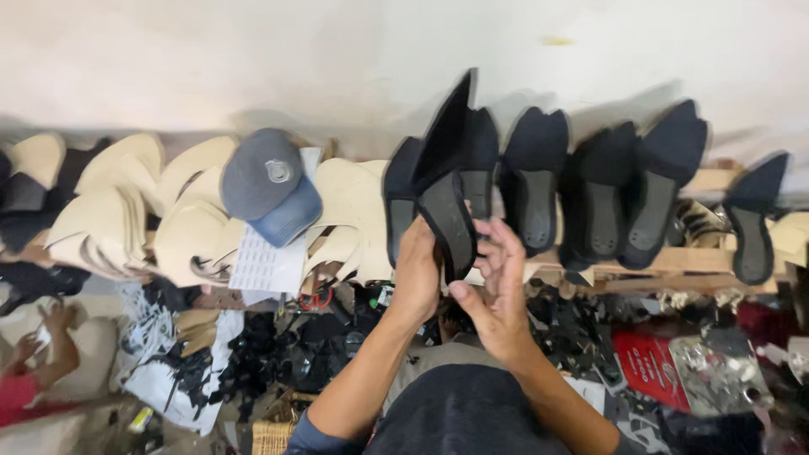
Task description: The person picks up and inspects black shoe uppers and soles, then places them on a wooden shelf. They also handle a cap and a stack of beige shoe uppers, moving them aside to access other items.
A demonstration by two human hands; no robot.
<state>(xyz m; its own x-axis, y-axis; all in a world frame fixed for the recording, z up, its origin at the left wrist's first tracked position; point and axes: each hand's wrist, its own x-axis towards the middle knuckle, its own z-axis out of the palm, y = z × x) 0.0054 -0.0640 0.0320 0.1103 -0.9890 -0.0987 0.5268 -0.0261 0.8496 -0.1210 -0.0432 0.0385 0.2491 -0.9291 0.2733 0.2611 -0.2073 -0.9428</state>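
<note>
A black pointed shoe upper on its last (pixel 445 173) is raised in front of the wall, toe up. My left hand (pixel 417 270) grips its lower end from the left. My right hand (pixel 499 282) is against its right side, fingers spread and thumb under the heel part. Behind it, a row of similar black shoe uppers (pixel 590 190) leans on a wooden rack (pixel 674 261).
Stacks of cream insole pieces (pixel 126 215) fill the rack's left side, with a grey and blue cap (pixel 270 185) and a paper sheet (pixel 265 261) on them. Black scraps and a red packet (pixel 649 366) lie below. Another person's hands (pixel 46 337) show at lower left.
</note>
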